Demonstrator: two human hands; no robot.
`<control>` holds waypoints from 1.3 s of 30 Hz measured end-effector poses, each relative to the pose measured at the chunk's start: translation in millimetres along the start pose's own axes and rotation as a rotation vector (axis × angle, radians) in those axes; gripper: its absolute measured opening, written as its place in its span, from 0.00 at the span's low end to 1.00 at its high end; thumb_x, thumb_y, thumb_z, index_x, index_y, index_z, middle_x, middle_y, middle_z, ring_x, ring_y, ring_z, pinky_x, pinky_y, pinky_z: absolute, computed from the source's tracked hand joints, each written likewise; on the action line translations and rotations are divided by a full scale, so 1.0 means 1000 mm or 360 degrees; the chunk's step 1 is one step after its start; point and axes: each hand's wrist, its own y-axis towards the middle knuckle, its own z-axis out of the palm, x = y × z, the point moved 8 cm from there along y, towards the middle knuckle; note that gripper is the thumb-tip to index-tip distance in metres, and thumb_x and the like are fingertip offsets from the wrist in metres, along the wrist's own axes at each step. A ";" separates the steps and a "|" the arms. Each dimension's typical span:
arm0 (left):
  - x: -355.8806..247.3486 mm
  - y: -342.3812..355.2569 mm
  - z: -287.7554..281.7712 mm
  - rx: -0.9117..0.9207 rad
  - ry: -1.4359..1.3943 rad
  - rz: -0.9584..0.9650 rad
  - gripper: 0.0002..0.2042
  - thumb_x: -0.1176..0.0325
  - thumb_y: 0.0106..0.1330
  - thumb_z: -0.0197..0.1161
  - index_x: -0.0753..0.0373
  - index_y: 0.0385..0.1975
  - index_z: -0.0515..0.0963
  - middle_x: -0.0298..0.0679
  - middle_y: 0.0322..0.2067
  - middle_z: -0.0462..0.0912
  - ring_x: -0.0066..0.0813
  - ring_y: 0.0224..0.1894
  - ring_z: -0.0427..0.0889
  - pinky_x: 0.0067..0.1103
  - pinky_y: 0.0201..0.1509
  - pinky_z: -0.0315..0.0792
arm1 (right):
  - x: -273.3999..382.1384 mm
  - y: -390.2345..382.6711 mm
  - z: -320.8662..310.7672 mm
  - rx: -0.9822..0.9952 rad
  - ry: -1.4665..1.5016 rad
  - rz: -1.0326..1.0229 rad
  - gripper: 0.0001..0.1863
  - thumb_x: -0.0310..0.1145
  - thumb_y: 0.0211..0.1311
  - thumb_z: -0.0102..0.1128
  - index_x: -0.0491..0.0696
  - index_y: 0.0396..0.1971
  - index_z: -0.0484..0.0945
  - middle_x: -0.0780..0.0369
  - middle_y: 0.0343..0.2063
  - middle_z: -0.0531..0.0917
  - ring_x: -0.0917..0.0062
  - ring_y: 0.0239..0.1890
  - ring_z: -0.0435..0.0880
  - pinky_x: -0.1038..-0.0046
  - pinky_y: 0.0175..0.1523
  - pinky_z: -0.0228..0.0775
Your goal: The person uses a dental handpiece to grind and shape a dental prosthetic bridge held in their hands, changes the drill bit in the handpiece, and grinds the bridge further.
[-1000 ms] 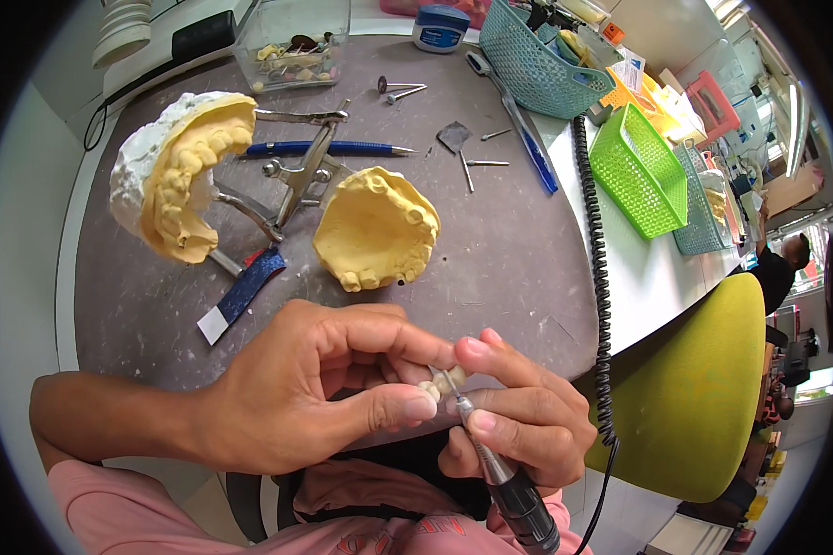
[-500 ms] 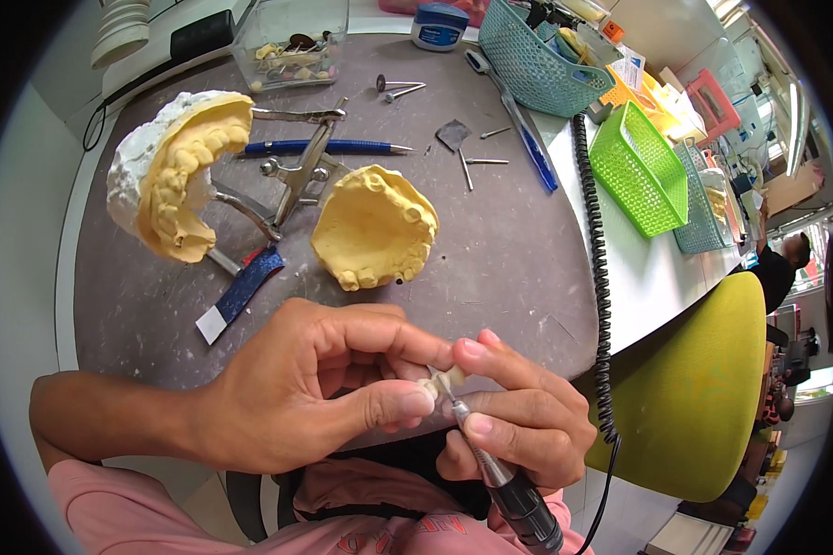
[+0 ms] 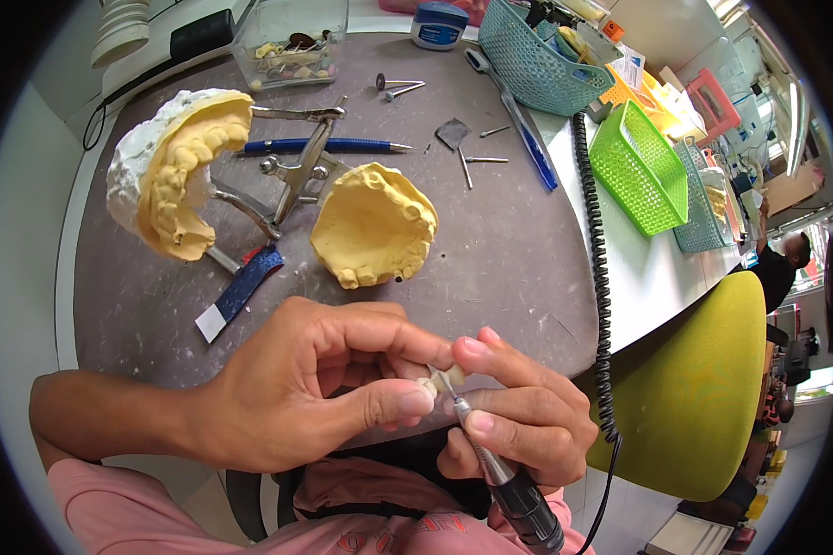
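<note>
Between the thumb and fingers of my left hand (image 3: 315,388) is a small tooth-coloured dental bridge (image 3: 427,385), partly hidden by the fingertips. My right hand (image 3: 528,416) is closed like a pen grip around a dental handpiece (image 3: 518,499) with a silver nose and black body. Its thin bur (image 3: 447,385) meets the bridge, and my right fingertips touch the bridge's far end. Beyond the hands lies a yellow plaster dental cast (image 3: 375,227). Farther left, a white and yellow toothed cast (image 3: 180,176) is mounted on a metal articulator (image 3: 301,185).
A blue pencil (image 3: 342,146), loose burs (image 3: 403,90), a toothbrush (image 3: 518,125) and a blue strip (image 3: 241,291) lie on the grey mat. Behind stand a clear box (image 3: 292,55) and a teal basket (image 3: 546,74). A green basket (image 3: 643,166), coiled cord (image 3: 595,277) and yellow-green chair (image 3: 685,398) are right.
Both hands keep nearly the same pose. The handpiece tip has tilted and shifted very slightly against the bridge.
</note>
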 end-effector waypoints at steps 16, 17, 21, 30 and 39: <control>-0.001 0.001 -0.001 -0.0019 0.0071 0.0006 0.15 0.75 0.68 0.60 0.73 0.52 0.74 0.32 0.35 0.73 0.13 0.38 0.73 0.14 0.43 0.70 | 0.001 0.001 0.001 0.0030 -0.0059 -0.0028 0.16 0.30 0.50 0.72 0.43 0.38 0.77 0.59 0.27 0.85 0.55 0.47 0.84 0.54 0.52 0.79; 0.000 0.001 -0.001 -0.0020 0.0071 0.0006 0.15 0.75 0.68 0.60 0.73 0.52 0.74 0.32 0.35 0.73 0.13 0.38 0.73 0.14 0.43 0.70 | 0.001 0.001 0.000 0.0031 -0.0058 -0.0028 0.16 0.30 0.50 0.72 0.43 0.38 0.77 0.59 0.27 0.85 0.55 0.47 0.84 0.54 0.52 0.79; -0.001 0.001 -0.001 0.0013 0.0121 0.0079 0.16 0.75 0.68 0.60 0.74 0.53 0.74 0.32 0.35 0.72 0.13 0.39 0.73 0.14 0.44 0.70 | -0.002 -0.001 -0.002 0.0010 0.0087 0.0015 0.18 0.30 0.49 0.73 0.44 0.39 0.77 0.59 0.29 0.85 0.55 0.47 0.84 0.54 0.52 0.79; -0.002 0.000 -0.002 -0.0026 0.0091 0.0017 0.15 0.76 0.66 0.62 0.74 0.51 0.75 0.33 0.34 0.73 0.15 0.38 0.73 0.15 0.43 0.69 | -0.001 0.001 0.000 0.0052 0.0000 0.0010 0.17 0.30 0.51 0.72 0.44 0.40 0.77 0.59 0.29 0.85 0.55 0.47 0.84 0.54 0.52 0.79; -0.001 0.000 -0.002 -0.0019 0.0059 0.0034 0.15 0.76 0.66 0.61 0.74 0.52 0.75 0.34 0.35 0.73 0.15 0.39 0.74 0.15 0.44 0.70 | -0.002 -0.001 0.000 0.0001 0.0020 0.0020 0.16 0.29 0.52 0.72 0.44 0.39 0.77 0.58 0.28 0.85 0.55 0.47 0.84 0.55 0.52 0.79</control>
